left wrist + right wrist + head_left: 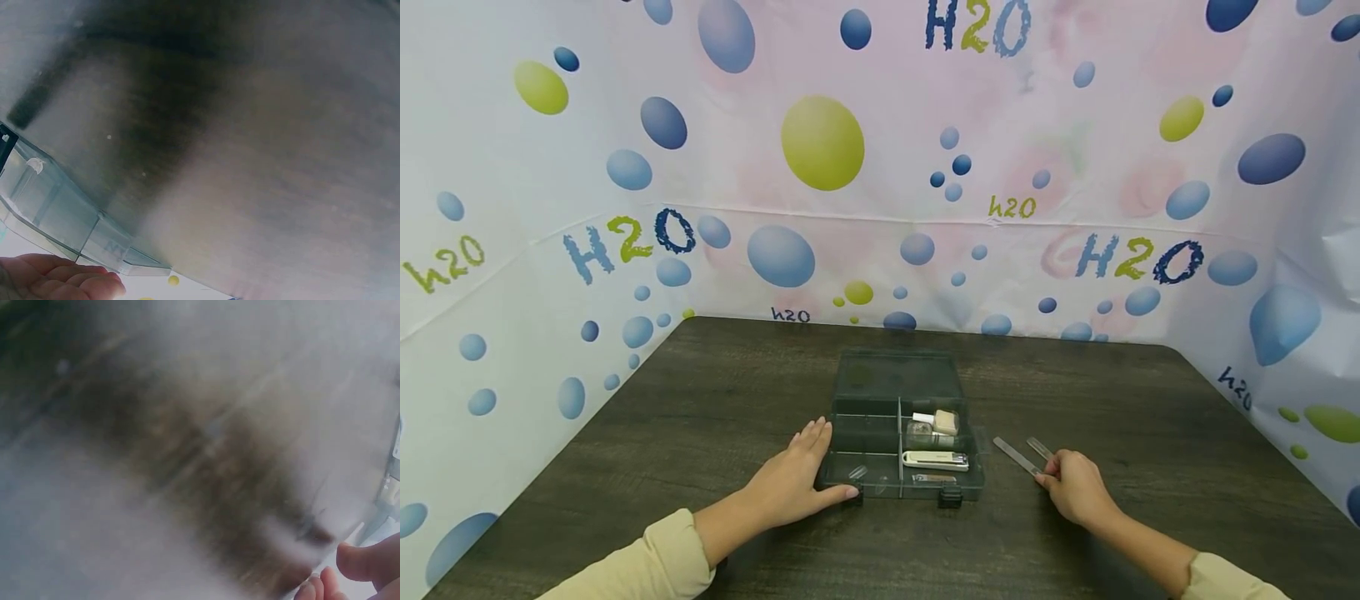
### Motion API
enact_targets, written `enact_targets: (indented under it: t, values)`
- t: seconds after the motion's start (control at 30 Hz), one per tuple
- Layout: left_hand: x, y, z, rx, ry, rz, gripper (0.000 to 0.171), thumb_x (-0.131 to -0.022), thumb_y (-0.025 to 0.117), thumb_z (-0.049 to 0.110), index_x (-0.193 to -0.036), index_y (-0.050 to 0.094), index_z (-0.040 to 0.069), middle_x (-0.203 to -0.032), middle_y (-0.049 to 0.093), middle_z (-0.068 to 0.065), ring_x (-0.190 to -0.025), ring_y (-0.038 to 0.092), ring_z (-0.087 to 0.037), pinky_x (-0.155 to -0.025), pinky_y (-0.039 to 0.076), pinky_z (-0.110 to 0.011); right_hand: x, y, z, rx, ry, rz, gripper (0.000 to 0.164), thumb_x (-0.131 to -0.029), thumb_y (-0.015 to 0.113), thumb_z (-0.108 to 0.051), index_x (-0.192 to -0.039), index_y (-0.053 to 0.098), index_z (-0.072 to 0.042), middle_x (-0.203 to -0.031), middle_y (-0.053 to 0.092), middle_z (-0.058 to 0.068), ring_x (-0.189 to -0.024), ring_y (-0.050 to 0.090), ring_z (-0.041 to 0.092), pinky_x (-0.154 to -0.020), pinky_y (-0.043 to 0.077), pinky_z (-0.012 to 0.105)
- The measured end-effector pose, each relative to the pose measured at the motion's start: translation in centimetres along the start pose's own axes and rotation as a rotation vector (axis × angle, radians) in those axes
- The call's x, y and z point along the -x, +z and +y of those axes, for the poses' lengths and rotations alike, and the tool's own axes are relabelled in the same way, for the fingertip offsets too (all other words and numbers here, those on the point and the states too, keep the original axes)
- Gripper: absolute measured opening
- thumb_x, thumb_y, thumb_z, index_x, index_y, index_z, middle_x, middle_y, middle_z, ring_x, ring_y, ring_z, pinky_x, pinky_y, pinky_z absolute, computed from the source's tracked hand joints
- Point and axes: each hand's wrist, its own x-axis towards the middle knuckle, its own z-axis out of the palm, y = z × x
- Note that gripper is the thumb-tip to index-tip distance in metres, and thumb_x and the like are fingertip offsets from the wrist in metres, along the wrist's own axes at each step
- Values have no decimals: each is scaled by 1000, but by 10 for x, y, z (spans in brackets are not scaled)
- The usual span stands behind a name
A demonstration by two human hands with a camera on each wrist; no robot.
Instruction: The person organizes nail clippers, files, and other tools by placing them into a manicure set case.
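A dark translucent plastic box [901,492] stands with its lid [897,375] raised at the back. My left hand [793,479] rests against its left side, fingers straight and thumb along the front edge near a black latch. To the right of the box, my right hand [1078,487] pinches a thin pale nail file [1017,456] by its near end. A clear narrow strip [1040,448] sticks out beside the file from the same fingertips. In the left wrist view, the fingers [69,278] lie along the clear wall of the box.
The box's right compartments hold small bottles [946,422], a white nail clipper [936,460] and a smaller metal clipper [934,478]. A small clear piece [858,472] lies in the front left compartment. A patterned curtain [880,250] surrounds the dark wooden table [760,358].
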Motion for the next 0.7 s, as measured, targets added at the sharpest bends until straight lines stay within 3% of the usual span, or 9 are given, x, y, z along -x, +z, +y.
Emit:
enact_targets:
  t: [0.27, 0.7]
  values:
    - [-1, 1, -1, 0, 2, 3, 94, -80, 63, 57, -142, 31, -6, -149, 27, -25, -138, 27, -37, -108, 33, -51, -4, -4, 0, 22, 4, -27, 12, -85, 62, -2, -78, 57, 7, -67, 55, 8, -60, 47, 15, -51, 39, 26]
    - [-1, 0, -1, 4, 3, -2, 95, -80, 63, 57, -142, 30, -6, -149, 27, -25, -138, 27, -37, -108, 33, -50, -5, -7, -1, 38, -6, -52, 13, -85, 63, -2, -73, 59, 2, -62, 53, 3, -57, 46, 14, -50, 38, 27]
